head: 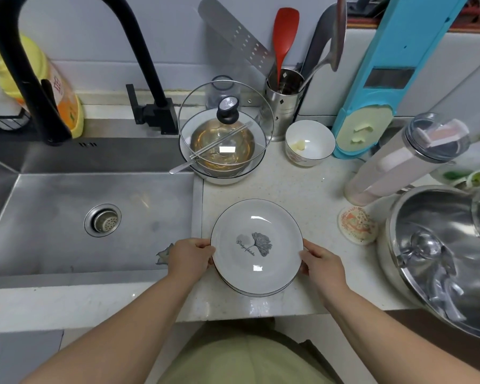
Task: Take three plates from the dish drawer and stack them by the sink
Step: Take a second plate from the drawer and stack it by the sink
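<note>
A stack of white plates with thin dark rims sits on the pale counter just right of the steel sink. The top plate bears a grey ginkgo-leaf print; at least one more rim shows beneath it at the front. My left hand grips the stack's left edge. On the opposite side my right hand grips the right edge. The dish drawer is out of view.
Behind the plates stand a lidded bowl with chopsticks, a small white bowl, a steel utensil holder and a blue slicer. To the right lie a tipped bottle, a round coaster and a steel pot. A black faucet arches over the sink.
</note>
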